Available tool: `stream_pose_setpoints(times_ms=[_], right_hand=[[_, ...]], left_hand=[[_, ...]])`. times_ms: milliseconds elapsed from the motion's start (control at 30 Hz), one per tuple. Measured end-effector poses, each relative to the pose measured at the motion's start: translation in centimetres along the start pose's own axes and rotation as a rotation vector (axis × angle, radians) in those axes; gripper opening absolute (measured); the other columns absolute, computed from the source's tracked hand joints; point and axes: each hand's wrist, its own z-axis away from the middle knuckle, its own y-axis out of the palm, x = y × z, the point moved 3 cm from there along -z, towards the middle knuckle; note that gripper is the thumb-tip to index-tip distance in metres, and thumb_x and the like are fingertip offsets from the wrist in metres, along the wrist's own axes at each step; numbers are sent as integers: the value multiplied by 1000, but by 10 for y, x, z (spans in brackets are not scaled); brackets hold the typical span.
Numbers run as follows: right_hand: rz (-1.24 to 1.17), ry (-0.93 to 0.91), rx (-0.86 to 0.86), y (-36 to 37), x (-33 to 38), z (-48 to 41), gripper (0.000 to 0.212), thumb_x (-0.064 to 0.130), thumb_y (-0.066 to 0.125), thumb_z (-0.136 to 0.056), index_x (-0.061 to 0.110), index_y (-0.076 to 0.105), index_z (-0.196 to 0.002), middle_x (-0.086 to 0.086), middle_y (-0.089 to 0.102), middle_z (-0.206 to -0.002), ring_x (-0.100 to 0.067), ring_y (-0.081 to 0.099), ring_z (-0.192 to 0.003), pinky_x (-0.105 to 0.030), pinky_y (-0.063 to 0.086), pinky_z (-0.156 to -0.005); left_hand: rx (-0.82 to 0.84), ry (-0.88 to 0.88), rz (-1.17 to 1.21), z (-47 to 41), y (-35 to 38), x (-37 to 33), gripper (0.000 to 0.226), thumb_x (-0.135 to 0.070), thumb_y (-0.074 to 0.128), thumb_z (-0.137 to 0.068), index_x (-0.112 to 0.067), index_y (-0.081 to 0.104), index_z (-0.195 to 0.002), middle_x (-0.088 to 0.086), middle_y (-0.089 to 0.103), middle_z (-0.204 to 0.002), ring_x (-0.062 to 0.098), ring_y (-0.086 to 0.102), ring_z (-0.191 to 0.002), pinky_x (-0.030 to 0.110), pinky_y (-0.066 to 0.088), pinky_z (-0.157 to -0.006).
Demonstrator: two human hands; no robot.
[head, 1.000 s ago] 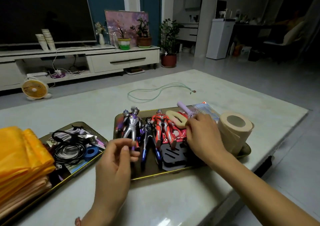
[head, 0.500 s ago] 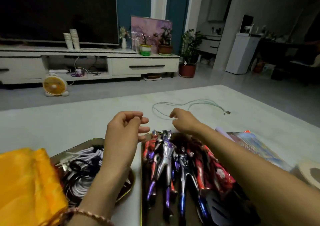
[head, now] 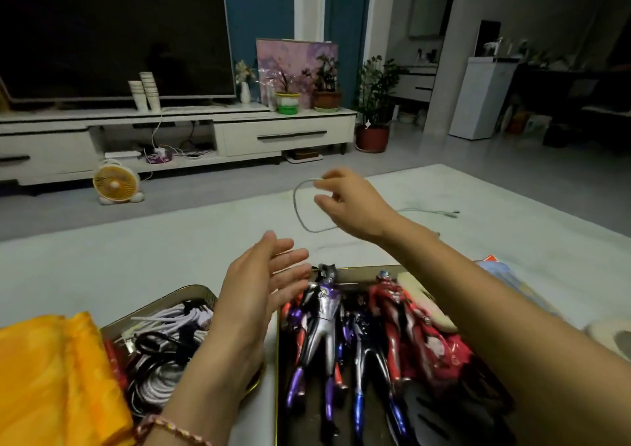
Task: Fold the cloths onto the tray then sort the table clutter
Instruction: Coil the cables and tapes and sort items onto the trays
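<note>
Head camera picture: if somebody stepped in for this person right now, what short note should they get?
Right hand: pinches the pale green cable, one loop lifted off the table, the plug end lying on it.
Left hand: open, holding nothing, above the gap between the two trays.
Things: folded orange cloths sit at the far left, next to the cords in the left tray; toy figures lie in the right tray.
Done: cloths folded, most clutter sorted.
Left: stow the green cable, probably with the other cords.
</note>
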Motion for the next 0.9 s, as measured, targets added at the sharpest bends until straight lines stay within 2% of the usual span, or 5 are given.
stream_pose_setpoints(times_ms=[200, 367, 533, 700, 900], right_hand=[[-204, -189, -89, -36, 62, 159, 28, 26, 48, -94, 19, 63, -117, 10, 50, -117, -1, 44, -108, -9, 33, -89], [-994, 288, -281, -38, 47, 218, 16, 8, 65, -83, 19, 74, -91, 17, 65, -105, 3, 60, -102, -11, 46, -85], [-1999, 917, -468, -59, 45, 203, 24, -15, 49, -88, 0, 57, -70, -23, 57, -82, -29, 61, -71, -29, 56, -56], [-1731, 905, -425, -73, 47, 195, 22, 4, 44, -97, 8, 46, -75, -9, 60, -68, -2, 29, -27, -12, 17, -27], [-1583, 608, -328, -76, 60, 228, 19, 4, 47, -94, 13, 64, -97, 1, 67, -64, -2, 42, -45, -10, 34, -41]], left_hand=[[95, -74, 427, 20, 8, -11, 66, -50, 35, -95, 2, 34, -136, 21, 67, -103, 29, 67, -94, 37, 51, -80], [163, -174, 504, 57, 17, -3, 76, -9, 93, -25, 0, 53, -89, 6, 53, -57, 7, 47, -38, 14, 43, -37], [95, -192, 298, 96, 27, 15, 25, -6, 49, -87, 4, 57, -108, 0, 43, -51, 5, 30, -35, 14, 26, -29], [-65, -61, -107, 120, 25, 19, 22, -5, 43, -97, 4, 53, -115, 17, 63, -86, 20, 60, -66, 30, 56, -56], [-117, 111, -367, 121, 34, -15, 33, -34, 35, -100, -13, 59, -105, 7, 63, -110, 20, 60, -100, 34, 46, -87]])
